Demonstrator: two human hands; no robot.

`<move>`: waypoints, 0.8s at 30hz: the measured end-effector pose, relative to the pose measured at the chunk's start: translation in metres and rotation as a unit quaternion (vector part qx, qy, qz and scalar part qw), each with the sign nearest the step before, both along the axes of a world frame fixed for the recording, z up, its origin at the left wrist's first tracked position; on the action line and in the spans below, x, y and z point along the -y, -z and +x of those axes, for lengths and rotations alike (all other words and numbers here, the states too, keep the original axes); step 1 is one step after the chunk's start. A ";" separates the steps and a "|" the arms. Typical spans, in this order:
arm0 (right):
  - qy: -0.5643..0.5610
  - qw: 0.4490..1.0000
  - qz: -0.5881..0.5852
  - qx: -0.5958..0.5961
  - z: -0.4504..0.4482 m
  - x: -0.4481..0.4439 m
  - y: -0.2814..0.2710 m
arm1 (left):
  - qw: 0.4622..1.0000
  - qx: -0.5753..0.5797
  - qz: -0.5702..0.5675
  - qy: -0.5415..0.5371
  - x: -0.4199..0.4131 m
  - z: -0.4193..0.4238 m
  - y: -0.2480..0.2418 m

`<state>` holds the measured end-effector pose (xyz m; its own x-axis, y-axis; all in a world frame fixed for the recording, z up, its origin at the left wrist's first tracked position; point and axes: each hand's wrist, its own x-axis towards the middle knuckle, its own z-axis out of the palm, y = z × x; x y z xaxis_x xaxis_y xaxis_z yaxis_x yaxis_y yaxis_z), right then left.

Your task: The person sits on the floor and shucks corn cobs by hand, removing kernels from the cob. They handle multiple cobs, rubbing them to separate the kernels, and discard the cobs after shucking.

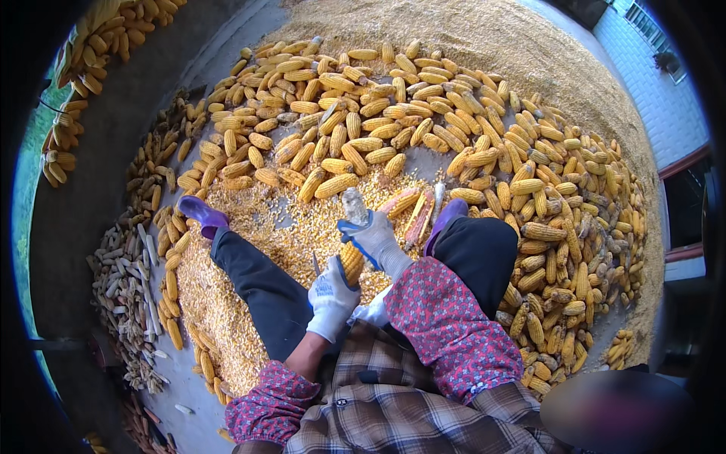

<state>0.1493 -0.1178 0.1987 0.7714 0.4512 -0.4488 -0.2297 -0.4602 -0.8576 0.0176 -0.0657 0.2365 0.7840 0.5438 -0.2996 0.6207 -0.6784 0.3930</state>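
Note:
An ear of corn (352, 262) is held between my two gloved hands, above a bed of loose kernels (295, 238). My right hand (371, 235), in a grey-white glove with blue palm coating, wraps its middle. Beyond that grip sticks out a greyish-white, mouldy-looking end (354, 207), which seems part of the same ear. My left hand (333, 294) grips the lower end. A thin pointed metal tool (316, 264) juts up beside the left fingers; its base is hidden. Partly stripped ears (420, 215) lie ahead of my right hand, by a bare white cob (438, 198).
Whole ears of corn (363, 108) spread in a wide heap ahead and to the right. Bare cobs (122, 284) are piled at left. A broad layer of grain (454, 28) covers the far floor. My purple shoes (204, 214) flank the kernels. A blurred shape (615, 411) is at lower right.

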 end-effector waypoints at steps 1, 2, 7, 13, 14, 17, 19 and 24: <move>0.049 0.998 0.016 0.035 0.001 -0.004 0.015 | 0.993 0.089 -0.081 0.008 -0.006 0.001 0.012; 0.040 0.997 0.059 0.024 0.002 -0.002 0.029 | 0.978 0.073 -0.197 -0.012 -0.015 -0.001 0.019; 0.050 0.970 0.236 -0.024 0.000 0.000 -0.006 | 0.738 0.051 -0.662 -0.116 -0.045 -0.014 -0.006; 0.102 0.925 0.294 -0.217 -0.003 0.000 -0.006 | 0.743 0.090 -0.642 -0.164 -0.040 -0.015 -0.002; 0.080 0.931 0.298 -0.192 -0.004 -0.001 -0.008 | 0.730 0.110 -0.649 -0.183 -0.041 -0.016 -0.003; -0.018 0.897 0.377 -0.228 -0.010 0.003 -0.003 | 0.787 0.127 -0.577 -0.178 -0.035 -0.013 0.011; -0.072 0.946 0.305 -0.076 -0.031 -0.006 -0.003 | 0.869 0.131 -0.456 -0.137 -0.024 -0.005 0.004; 0.037 0.961 0.240 0.132 -0.034 0.001 -0.011 | 0.522 0.071 -0.837 -0.150 -0.031 -0.022 0.009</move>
